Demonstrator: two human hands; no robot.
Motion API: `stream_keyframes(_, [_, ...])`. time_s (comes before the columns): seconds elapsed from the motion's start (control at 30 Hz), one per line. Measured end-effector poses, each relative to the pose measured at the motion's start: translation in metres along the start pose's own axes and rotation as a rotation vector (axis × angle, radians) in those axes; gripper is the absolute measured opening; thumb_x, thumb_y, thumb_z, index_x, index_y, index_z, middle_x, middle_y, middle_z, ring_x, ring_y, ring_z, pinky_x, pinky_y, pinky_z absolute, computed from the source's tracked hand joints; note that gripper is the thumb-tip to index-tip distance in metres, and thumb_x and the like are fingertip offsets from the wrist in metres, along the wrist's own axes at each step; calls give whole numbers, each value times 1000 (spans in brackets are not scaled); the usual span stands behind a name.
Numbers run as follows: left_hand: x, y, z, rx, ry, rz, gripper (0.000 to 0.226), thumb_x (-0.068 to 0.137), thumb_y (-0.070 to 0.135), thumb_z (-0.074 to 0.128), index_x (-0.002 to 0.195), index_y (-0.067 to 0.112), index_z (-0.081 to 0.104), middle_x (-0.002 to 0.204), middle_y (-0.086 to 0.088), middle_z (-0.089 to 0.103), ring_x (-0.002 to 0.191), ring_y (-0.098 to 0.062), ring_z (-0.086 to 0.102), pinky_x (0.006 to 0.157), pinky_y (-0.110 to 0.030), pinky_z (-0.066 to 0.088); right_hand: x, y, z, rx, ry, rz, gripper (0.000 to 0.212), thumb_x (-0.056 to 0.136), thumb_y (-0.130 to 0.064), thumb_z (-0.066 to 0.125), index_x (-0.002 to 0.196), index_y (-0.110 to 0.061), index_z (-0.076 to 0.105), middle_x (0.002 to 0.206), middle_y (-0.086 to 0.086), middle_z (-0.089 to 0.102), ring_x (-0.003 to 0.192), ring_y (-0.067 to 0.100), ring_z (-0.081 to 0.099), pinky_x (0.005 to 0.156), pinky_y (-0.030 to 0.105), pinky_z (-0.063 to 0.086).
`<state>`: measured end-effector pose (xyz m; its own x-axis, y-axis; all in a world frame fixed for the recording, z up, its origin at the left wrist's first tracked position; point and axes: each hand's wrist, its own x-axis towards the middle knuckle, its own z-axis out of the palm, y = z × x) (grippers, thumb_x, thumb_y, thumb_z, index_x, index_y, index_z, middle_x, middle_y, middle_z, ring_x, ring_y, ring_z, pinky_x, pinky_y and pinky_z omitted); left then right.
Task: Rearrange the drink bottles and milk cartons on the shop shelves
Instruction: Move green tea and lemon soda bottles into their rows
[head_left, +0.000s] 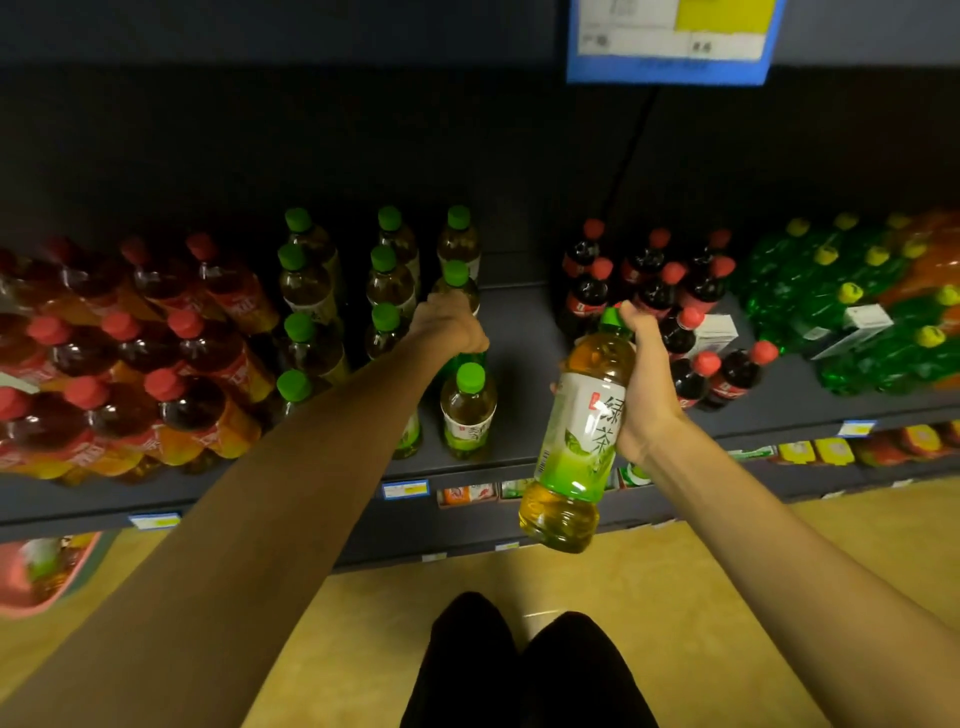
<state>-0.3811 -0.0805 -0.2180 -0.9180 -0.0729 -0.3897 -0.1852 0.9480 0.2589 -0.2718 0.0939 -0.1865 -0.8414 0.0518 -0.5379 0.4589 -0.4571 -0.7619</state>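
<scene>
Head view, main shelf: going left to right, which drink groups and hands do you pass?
Red-capped amber tea bottles → green-capped pale green-tea bottles → left hand gripping one of them → right hand holding a green-tea bottle → red-capped dark cola bottles → yellow-capped green plastic soda bottles.

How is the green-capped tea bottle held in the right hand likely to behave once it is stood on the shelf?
The clear plastic green-capped tea bottle looks full, so probably heavy for its size. It is tall and narrow, so a nudge may tip it. The right hand grips near the neck, so the smooth body could swing.
</scene>
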Motion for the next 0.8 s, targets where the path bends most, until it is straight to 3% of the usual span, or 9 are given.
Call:
stream_keyframes(0.2, [-34, 1, -40, -119, 167, 52, 47, 88, 42, 66, 118, 6, 59, 125, -14, 59, 116, -30, 58, 83, -33, 46, -24, -16, 11, -3, 4, -9, 61, 77, -62, 63, 105, -7, 54, 72, 11, 59, 61, 29, 64, 60, 35, 56])
stream_keyframes(0.33, [-61, -5, -66, -236, 254, 42, 48, 86, 47, 65, 114, 8, 63, 117, -14, 64, 110, -30, 61, 77, -31, 42, -48, -29, 23, 26, 16, -6, 52, 84, -59, 58, 92, -8, 57, 67, 9, 59, 59, 27, 63, 64, 37, 57])
stream_keyframes(0.47, [-89, -14, -90, -331, 309, 66, 42, 88, 48, 63, 95, 7, 68, 97, -12, 69, 95, -27, 66, 74, -28, 45, -72, -42, 30, 46, -17, 25, 51, 85, -60, 55, 83, -9, 59, 64, 9, 59, 58, 27, 62, 62, 35, 55])
stream_keyframes(0.6, [-117, -22, -103, -509, 351, 59, 28, 89, 37, 64, 84, 10, 66, 77, -3, 65, 75, -14, 62, 70, -25, 44, -85, -50, 31, 41, -54, 53, 61, 81, -62, 60, 105, -7, 56, 68, 9, 60, 59, 27, 62, 61, 34, 56])
stream_keyframes(0.7, [-147, -28, -106, -634, 386, 144, 21, 93, 34, 63, 90, 13, 68, 83, 1, 67, 80, -10, 62, 77, -27, 50, -90, -49, 22, 52, -81, 56, 85, 72, -63, 66, 136, -9, 46, 71, 11, 62, 61, 29, 65, 62, 38, 57])
stream_keyframes(0.8, [-174, -34, -96, -929, 330, 120, 20, 91, 41, 65, 88, 22, 68, 91, -2, 68, 87, -11, 64, 84, -28, 51, -96, -46, 9, 50, -108, 89, 74, 80, -62, 60, 129, -8, 50, 72, 12, 62, 61, 28, 65, 59, 35, 57])
